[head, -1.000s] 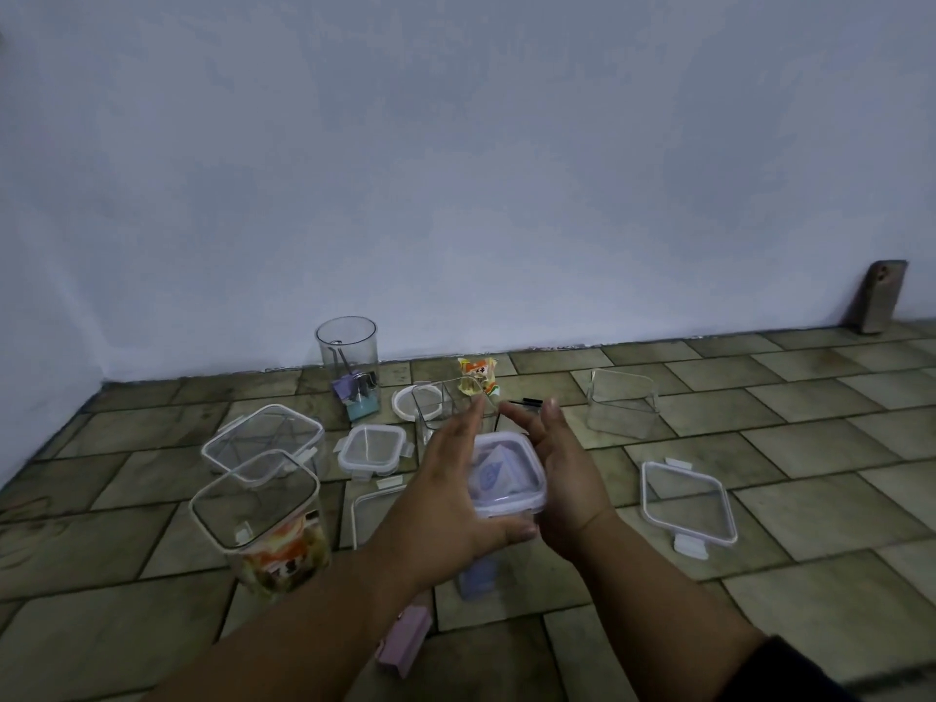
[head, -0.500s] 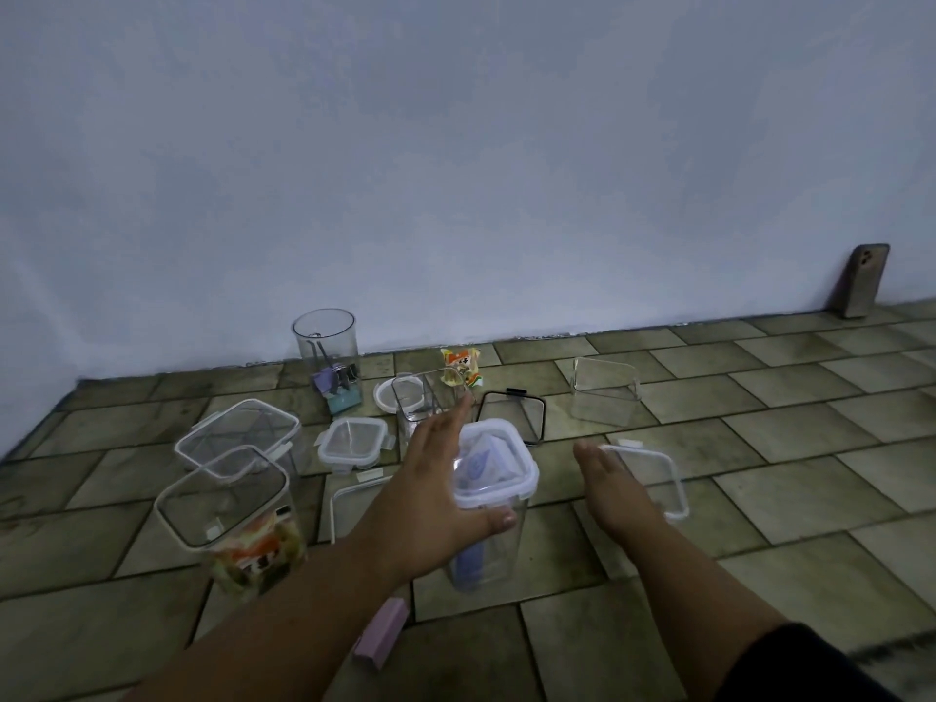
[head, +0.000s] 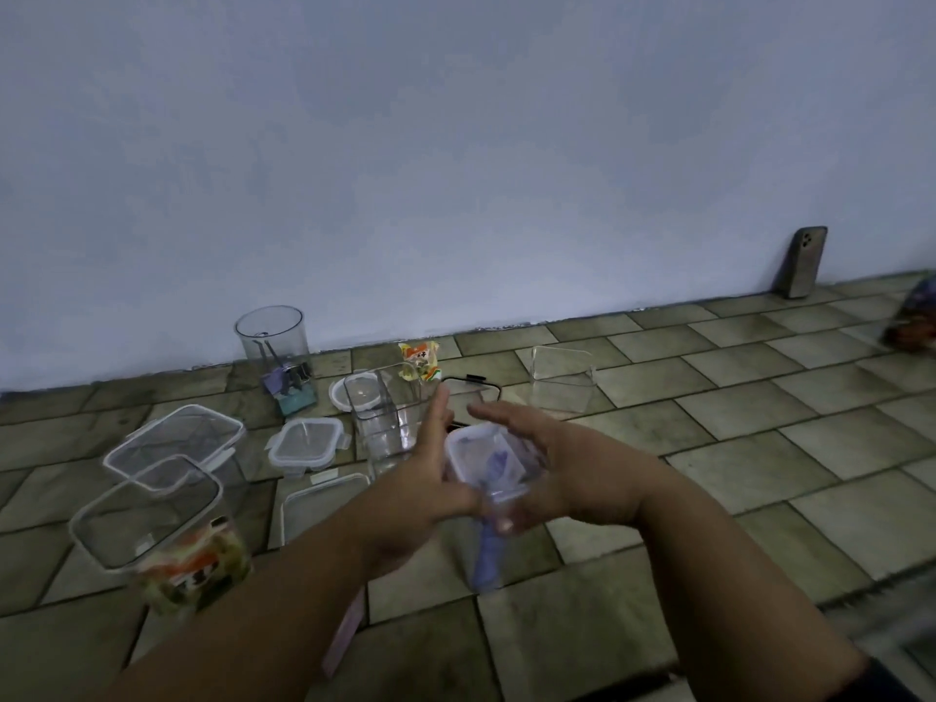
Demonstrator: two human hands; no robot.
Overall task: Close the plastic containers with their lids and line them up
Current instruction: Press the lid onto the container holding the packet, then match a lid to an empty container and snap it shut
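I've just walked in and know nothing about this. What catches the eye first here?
The left hand and right hand hold a tall lidded container in the middle of the floor. More clear containers crowd the left, one holding a colourful snack packet. A phone leans against the wall, far right.

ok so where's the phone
In the head view, the phone leans upright against the wall at the far right, behind and right of the open clear tub.
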